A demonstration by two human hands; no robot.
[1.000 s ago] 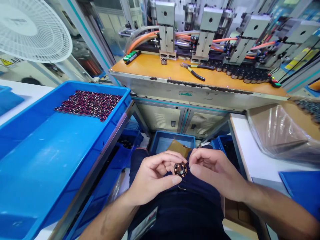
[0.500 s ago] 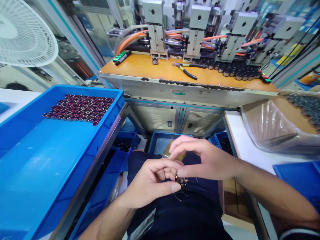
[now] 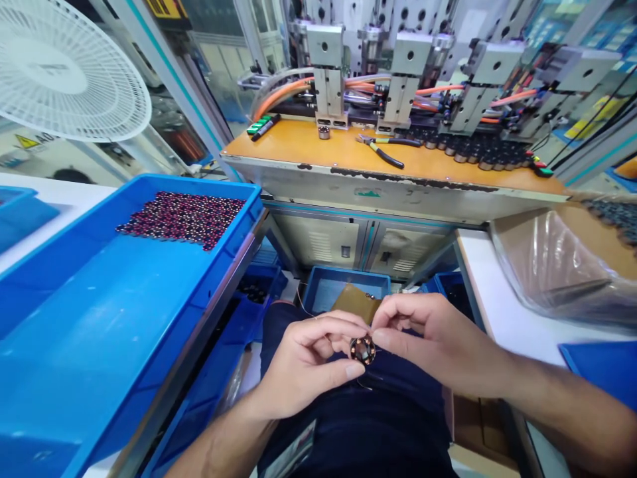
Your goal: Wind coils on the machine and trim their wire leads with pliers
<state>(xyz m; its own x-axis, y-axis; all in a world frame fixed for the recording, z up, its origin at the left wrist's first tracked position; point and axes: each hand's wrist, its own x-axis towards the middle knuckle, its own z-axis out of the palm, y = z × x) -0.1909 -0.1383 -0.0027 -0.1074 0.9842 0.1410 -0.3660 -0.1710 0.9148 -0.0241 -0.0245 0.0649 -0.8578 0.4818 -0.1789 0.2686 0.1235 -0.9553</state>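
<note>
A small round motor stator [image 3: 363, 350] with copper windings faces up over my lap. My left hand [image 3: 309, 362] is closed on it, thumb at its lower edge and fingers behind it. Thin wire ends stick out below and to the side of the stator. Close to its upper right edge, my right hand [image 3: 438, 337] has thumb and forefinger pinched together. What lies in that pinch is too small to make out.
On my left stands a blue tray [image 3: 149, 312] with rows of stators [image 3: 184, 216]. Ahead, an orange machine bench [image 3: 293, 149] holds cutting pliers [image 3: 385, 149], marker pens [image 3: 263, 126] and several dark cylindrical parts [image 3: 472, 151]. A plastic-lined box [image 3: 552, 265] sits right; a blue bin [image 3: 316, 282] is below.
My right hand has come down from above the stator to its right edge, fingers now pinched. The stator has turned to face me more. The whole view has shifted slightly.
</note>
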